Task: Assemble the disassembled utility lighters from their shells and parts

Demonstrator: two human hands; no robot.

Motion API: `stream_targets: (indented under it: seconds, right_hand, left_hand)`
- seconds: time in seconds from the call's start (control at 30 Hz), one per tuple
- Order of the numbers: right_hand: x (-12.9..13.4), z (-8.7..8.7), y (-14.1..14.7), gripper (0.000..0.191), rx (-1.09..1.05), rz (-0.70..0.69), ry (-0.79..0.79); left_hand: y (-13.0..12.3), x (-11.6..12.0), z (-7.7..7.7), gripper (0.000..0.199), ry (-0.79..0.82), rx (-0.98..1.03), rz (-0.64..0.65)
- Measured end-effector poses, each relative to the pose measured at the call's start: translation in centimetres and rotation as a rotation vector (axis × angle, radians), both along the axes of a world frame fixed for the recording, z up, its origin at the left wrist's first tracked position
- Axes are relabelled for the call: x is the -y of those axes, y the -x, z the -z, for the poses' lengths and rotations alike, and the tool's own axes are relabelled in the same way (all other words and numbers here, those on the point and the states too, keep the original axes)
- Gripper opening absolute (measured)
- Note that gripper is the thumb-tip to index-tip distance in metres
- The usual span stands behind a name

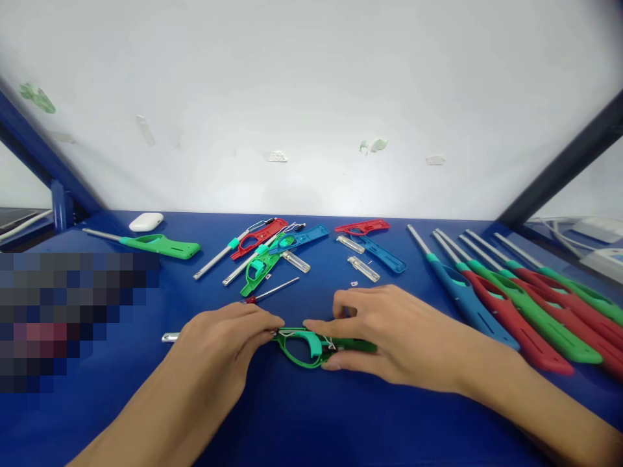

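Note:
Between my hands lies a green long-neck lighter (298, 362) with a teal trigger; its body is opened up, so a white wire shows inside. My left hand (228, 334) grips the neck end with fingers closed, and the metal tube's tip pokes out to its left. My right hand (389, 337) pinches the handle end between thumb and fingers, covering part of it. Just beyond my left hand rests a thin screwdriver (277, 289) with a red handle. Clear fuel cartridges (364, 268) lie farther back.
Loose red (363, 226) and blue half-shells (384, 253) and opened lighters (257, 266) are spread at the back. Several assembled lighters (530, 311) line the right side. A green lighter (163, 245) and a white case (146, 222) sit back left. A white wall (311, 97) stands behind.

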State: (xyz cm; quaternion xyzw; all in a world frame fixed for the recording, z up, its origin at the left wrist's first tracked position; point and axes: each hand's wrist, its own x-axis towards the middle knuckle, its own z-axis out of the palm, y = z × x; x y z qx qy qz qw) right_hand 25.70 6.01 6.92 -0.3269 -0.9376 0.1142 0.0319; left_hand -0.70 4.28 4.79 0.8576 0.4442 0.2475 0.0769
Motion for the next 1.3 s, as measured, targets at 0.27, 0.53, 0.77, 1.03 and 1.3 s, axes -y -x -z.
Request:
stream_targets:
  seconds: [0.27,0.53,0.77,1.03,1.3]
  right_hand:
    - [0.0,0.0,0.0,0.044,0.007,0.016,0.009]
    - [0.0,0.0,0.2,0.044,0.016,0.014,0.001]
    - [0.0,-0.1,0.1,0.043,0.023,0.015,-0.009]
    - [0.2,0.0,0.1,0.041,0.02,0.017,-0.009]
    - [0.1,0.2,0.1,0.042,0.013,0.028,-0.018]
  left_hand:
    - [0.6,0.5,2.5,0.035,-0.045,-0.016,-0.178]
    - [0.2,0.3,0.6,0.039,-0.017,-0.102,-0.145]
    - [0.8,0.5,1.5,0.025,0.056,-0.014,-0.166]
    - [1.1,-0.2,2.9,0.029,0.04,-0.01,-0.145]
    - [1.6,-0.4,2.6,0.036,0.003,-0.18,-0.022]
